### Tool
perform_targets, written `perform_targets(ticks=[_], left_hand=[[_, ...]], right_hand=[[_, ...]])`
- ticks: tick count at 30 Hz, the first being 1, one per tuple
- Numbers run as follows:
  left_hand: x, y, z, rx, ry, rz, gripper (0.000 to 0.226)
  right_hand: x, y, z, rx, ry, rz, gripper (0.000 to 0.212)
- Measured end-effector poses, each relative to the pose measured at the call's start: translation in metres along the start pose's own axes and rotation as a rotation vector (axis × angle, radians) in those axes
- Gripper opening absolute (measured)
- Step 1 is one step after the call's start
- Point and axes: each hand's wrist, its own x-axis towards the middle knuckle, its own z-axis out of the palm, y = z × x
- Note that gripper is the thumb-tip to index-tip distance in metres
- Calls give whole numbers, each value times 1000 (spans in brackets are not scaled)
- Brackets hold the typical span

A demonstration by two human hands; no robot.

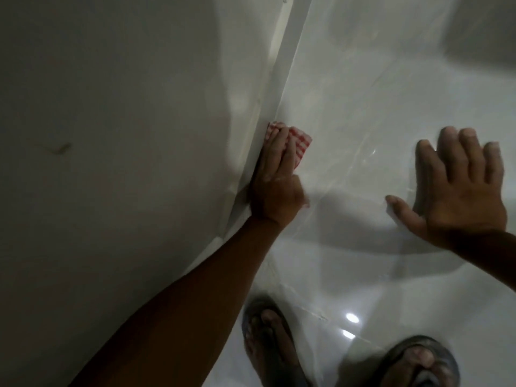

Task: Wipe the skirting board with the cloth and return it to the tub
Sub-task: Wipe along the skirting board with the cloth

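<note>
Feet come nearest: two of them, each in a dark sandal, the left sandal [266, 339] and the right sandal [418, 361] blurred at the bottom edge and planted on the glossy pale floor [377, 113]. Two small bright lamp reflections shine on the tiles between them. Above these are two bare hands, well apart. The right hand [458, 191] is spread wide with fingers splayed and palm down, at or just over the floor; contact cannot be confirmed. The left hand [275, 180] reaches along a bare forearm and presses one red-and-white checked cloth [298, 141] flat against the skirting board [268, 107], fingers laid over the fabric, whose end pokes out past the fingertips. That board runs as one pale strip away up the frame, meeting a plain grey-white wall [111, 107] on the left. No writing or label is readable.
</note>
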Motion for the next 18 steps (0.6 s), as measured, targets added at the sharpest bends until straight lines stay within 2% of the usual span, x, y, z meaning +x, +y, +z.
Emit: perform_targets(ticks=[4, 8, 11, 14, 18], left_hand=[[40, 20, 15, -145, 49, -20, 58], [111, 49, 39, -181, -134, 105, 69], [130, 69, 48, -143, -157, 192, 72], [100, 59, 31, -108, -187, 232, 93], [-19, 32, 2, -118, -137, 135, 62]], right_hand=[[0, 1, 0, -6, -20, 11, 104], [2, 0, -1, -12, -28, 5, 105], [0, -1, -1, -8, -8, 15, 105], [3, -1, -3, -9, -27, 27, 104], [2, -3, -7, 9, -72, 37, 101]])
